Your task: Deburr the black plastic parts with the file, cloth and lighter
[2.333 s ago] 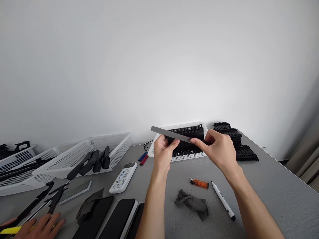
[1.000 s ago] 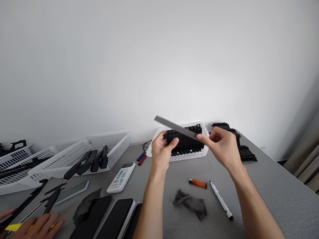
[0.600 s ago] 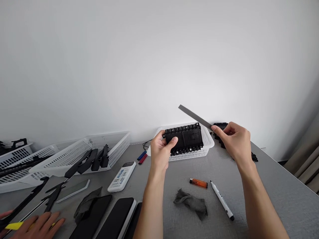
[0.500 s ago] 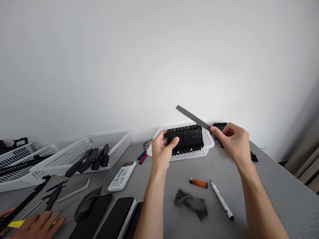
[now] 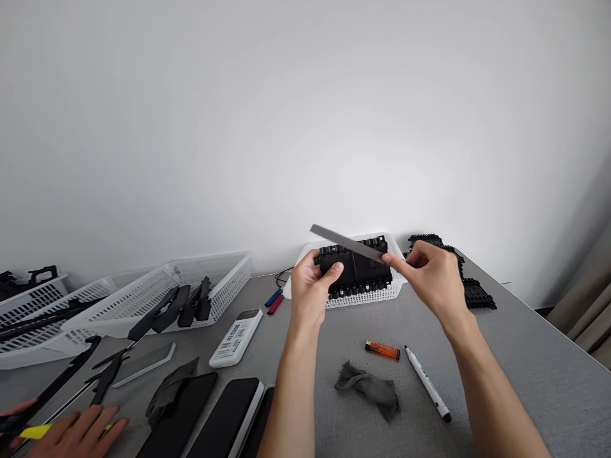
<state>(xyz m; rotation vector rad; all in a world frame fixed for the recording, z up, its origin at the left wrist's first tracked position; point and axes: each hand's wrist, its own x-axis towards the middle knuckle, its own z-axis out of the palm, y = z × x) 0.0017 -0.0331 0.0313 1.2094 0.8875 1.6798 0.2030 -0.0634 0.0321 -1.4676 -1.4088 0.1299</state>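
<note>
Well, closest to the camera at the lower left, another person's hand (image 5: pixel 79 432) lies flat on the desk (image 5: pixel 525 381), with a yellow tool (image 5: pixel 33 431) just beside it. Two dark phones (image 5: pixel 224 416) lie side by side to the left of the wearer's left forearm. Between the two forearms I see a crumpled grey cloth (image 5: pixel 370 389). A white marker (image 5: pixel 427 383) lies just right of it, and an orange lighter (image 5: pixel 382 350) a little beyond. A white remote (image 5: pixel 236 329) sits out to the left, near the phones.

Further on, both hands are raised above the desk. The left hand (image 5: pixel 310 289) has its fingers closed round the left end of a black block (image 5: pixel 360 270) — thumb on the near face, the rest behind — and holds it level in front of a white basket (image 5: pixel 367 294). The right hand (image 5: pixel 432 277) pinches one end of a thin grey strip (image 5: pixel 346 242) between thumb and fingers, closed tight on it. The strip slants up and to the left across the block's top edge; whether it touches the block I cannot tell.

Behind the hands, the basket stands near the wall (image 5: pixel 305 127), with two pens (image 5: pixel 273 301), blue and red, just left of it and a pile of black parts (image 5: pixel 472 292) to its right. Far left, long white trays (image 5: pixel 157 296) hold black pieces (image 5: pixel 184 305).
</note>
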